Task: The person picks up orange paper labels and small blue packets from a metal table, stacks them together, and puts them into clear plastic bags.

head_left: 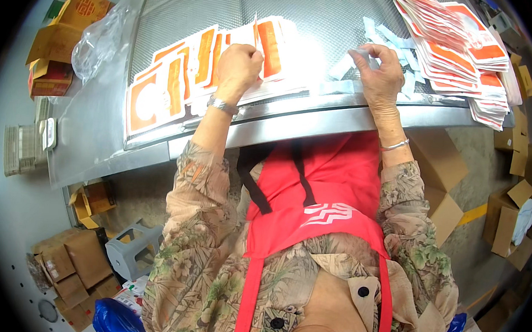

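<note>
A row of overlapping flat orange-and-white bags lies on the mesh-topped metal table, some showing a long brown-orange piece. My left hand is closed at the right part of this row, its fingers pinching the raised edge of an orange-and-white bag. Between the thumb and forefinger of my right hand is a small pale sachet. Several more pale sachets lie scattered beside and beyond that hand. Glare washes out the tabletop between my hands.
Tall stacks of orange-and-white bags stand at the table's right. A crumpled clear plastic bag lies at the left edge. Open cardboard boxes sit below on the right, with more cartons and a grey plastic stool on the left.
</note>
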`<state>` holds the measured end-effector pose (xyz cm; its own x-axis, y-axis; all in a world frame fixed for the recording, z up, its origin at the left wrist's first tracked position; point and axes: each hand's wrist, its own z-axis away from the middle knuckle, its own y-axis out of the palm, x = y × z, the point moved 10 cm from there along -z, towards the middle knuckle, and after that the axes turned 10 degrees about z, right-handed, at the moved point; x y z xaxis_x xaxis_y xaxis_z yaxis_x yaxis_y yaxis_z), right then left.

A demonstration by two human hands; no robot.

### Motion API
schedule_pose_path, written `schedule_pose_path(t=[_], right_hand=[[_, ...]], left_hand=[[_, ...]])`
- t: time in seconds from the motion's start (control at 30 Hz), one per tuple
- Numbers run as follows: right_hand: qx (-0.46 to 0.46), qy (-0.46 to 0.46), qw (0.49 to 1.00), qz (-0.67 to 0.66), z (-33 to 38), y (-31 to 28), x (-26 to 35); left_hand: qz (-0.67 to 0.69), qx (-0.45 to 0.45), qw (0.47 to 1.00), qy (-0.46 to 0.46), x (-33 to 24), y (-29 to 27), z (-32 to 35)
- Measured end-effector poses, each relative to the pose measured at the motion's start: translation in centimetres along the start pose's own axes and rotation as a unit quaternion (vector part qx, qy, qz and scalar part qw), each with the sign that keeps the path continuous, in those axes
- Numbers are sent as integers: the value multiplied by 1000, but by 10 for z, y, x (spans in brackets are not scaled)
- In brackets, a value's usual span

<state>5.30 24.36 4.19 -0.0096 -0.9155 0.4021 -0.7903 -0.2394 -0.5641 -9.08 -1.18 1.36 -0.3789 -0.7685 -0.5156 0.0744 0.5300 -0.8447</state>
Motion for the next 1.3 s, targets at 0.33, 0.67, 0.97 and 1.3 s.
schedule_pose_path(t=[0.33, 0.67, 0.97, 1.3], right_hand=[[234, 191, 837, -456, 8, 93, 108], [133, 43, 972, -190, -9, 86, 122], [154, -72, 984, -54, -5, 98, 156], [382, -42, 919, -84, 23, 145, 129]], left_hand=[[514, 29, 840, -169, 41, 17, 49], [571, -30, 809, -140, 49, 26, 59], [496, -110, 856, -96, 49, 18, 63], [508, -113, 851, -70, 22, 13, 71]])
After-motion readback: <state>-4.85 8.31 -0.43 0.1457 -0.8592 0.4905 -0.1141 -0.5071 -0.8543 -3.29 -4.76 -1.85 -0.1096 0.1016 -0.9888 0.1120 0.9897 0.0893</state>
